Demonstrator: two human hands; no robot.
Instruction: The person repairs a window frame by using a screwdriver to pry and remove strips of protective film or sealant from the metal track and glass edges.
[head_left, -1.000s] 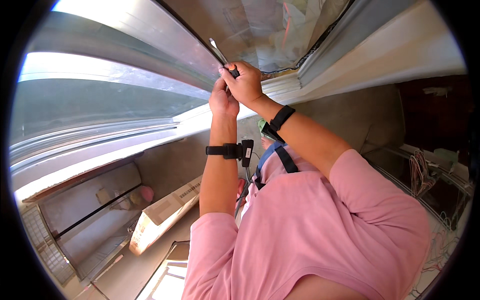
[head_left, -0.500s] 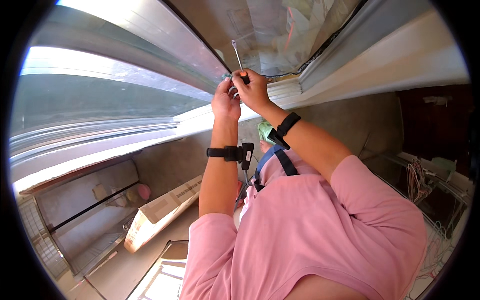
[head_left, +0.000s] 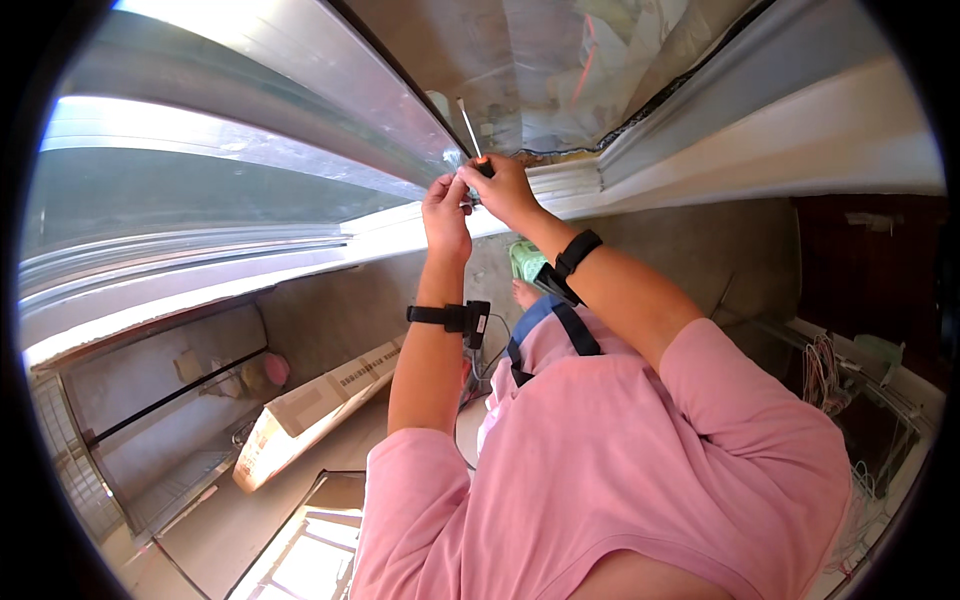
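Inside the right hand: screwdriver

Gripping the black-and-orange handle with curled fingers, aiming the shaft out past them. Bunching the left hand nearly closed right beside those, honestly can't tell if pinching anything.

The right hand hides most of the grip end of the screwdriver, and what lies between it and the left hand is too small to tell. The left forearm covers one end of the cardboard box; the view's rim cuts off the silvery window frame.
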